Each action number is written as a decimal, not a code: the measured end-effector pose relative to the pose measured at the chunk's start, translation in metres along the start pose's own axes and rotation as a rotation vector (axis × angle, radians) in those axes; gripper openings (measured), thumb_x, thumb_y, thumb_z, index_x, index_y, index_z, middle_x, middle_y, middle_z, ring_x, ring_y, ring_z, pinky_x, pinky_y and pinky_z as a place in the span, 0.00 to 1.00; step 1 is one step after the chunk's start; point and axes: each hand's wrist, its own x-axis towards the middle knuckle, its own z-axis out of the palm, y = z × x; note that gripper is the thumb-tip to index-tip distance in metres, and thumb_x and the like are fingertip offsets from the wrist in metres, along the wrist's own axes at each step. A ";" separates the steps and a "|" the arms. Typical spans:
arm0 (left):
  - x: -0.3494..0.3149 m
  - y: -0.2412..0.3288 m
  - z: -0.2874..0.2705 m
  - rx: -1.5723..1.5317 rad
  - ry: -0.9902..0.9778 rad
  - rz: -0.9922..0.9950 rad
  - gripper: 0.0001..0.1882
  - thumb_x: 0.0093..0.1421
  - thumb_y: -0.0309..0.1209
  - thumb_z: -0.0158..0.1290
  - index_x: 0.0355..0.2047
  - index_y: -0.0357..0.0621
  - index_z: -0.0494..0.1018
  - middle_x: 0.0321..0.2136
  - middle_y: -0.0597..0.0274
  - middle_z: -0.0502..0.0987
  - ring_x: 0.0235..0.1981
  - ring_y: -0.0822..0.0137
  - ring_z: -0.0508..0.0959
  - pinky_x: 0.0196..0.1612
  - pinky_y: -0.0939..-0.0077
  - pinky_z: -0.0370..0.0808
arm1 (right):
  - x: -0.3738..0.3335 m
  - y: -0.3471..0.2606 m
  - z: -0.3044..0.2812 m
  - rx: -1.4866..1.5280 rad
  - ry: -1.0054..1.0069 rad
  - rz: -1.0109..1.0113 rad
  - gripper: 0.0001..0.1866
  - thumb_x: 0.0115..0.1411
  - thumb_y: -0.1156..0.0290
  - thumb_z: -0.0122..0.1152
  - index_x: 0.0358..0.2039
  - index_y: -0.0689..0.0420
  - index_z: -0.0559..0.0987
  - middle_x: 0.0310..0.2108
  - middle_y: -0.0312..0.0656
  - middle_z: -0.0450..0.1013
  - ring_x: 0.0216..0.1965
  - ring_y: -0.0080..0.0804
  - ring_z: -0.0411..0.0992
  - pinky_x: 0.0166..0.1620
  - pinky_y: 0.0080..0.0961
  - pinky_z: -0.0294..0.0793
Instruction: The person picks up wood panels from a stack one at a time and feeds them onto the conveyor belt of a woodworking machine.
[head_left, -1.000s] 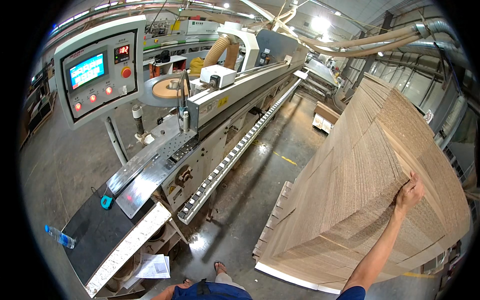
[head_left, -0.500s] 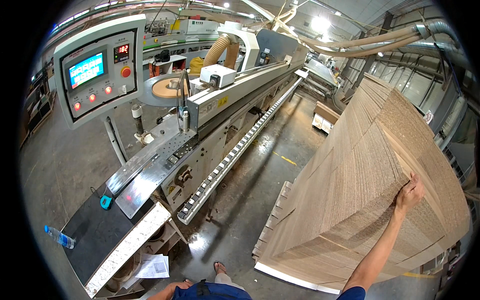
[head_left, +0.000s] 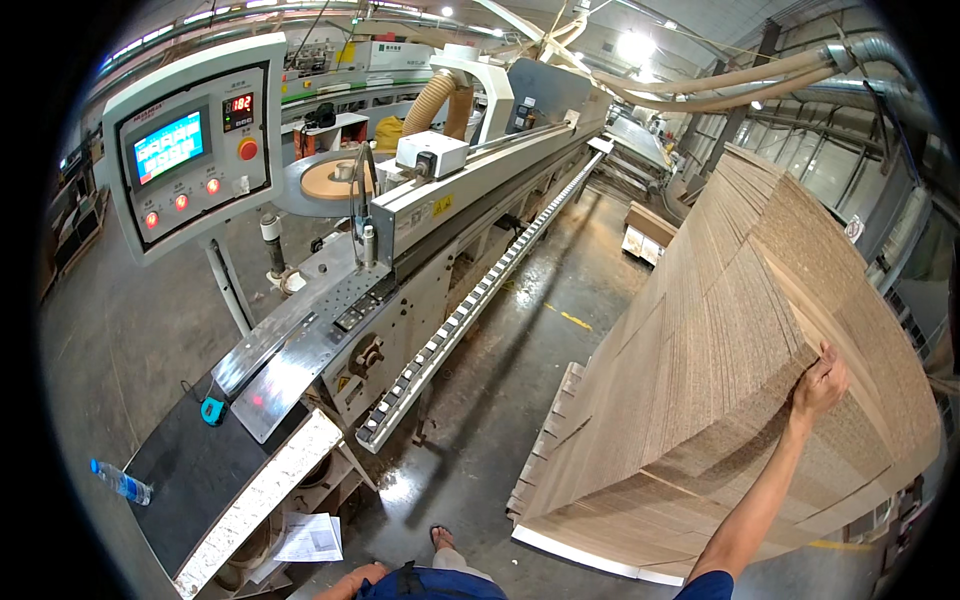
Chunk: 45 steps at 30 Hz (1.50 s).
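On the right rises a tall stack of brown particleboard panels. My right hand is at the stack's upper near edge, its fingers curled onto a board there, beside a paler strip on top. The right forearm reaches up from the lower edge in front of the stack. Low in the picture, beside my dark blue clothing, my left hand is only partly visible. Its fingers are hidden, and I cannot see anything held in it.
A long machine with a roller rail runs away ahead. A control panel stands at left. The black table bears a tape measure and a water bottle. Papers lie below it.
The view has shifted very slightly. My right hand keeps its place on the stack, and the boards have not visibly moved.
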 end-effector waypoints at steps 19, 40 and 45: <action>-0.020 0.026 0.017 -0.094 -0.228 0.573 0.21 0.56 0.37 0.53 0.49 0.45 0.69 0.40 0.69 0.73 0.39 0.76 0.69 0.44 0.78 0.67 | 0.006 -0.026 -0.010 0.095 0.091 -0.059 0.30 0.65 0.51 0.35 0.30 0.62 0.80 0.26 0.49 0.75 0.28 0.42 0.71 0.36 0.34 0.66; -0.007 0.014 0.013 0.200 -0.305 0.951 0.19 0.55 0.39 0.50 0.43 0.39 0.71 0.39 0.62 0.74 0.40 0.69 0.71 0.46 0.73 0.65 | 0.003 -0.020 -0.012 0.036 0.035 -0.001 0.30 0.65 0.51 0.34 0.29 0.60 0.81 0.25 0.45 0.76 0.27 0.38 0.71 0.37 0.31 0.66; -0.008 0.016 0.012 0.232 -0.225 0.756 0.20 0.55 0.40 0.50 0.42 0.38 0.71 0.40 0.59 0.74 0.42 0.67 0.70 0.48 0.72 0.64 | 0.003 -0.019 -0.009 0.058 0.042 -0.021 0.29 0.65 0.52 0.34 0.30 0.60 0.80 0.25 0.44 0.76 0.27 0.37 0.71 0.37 0.31 0.66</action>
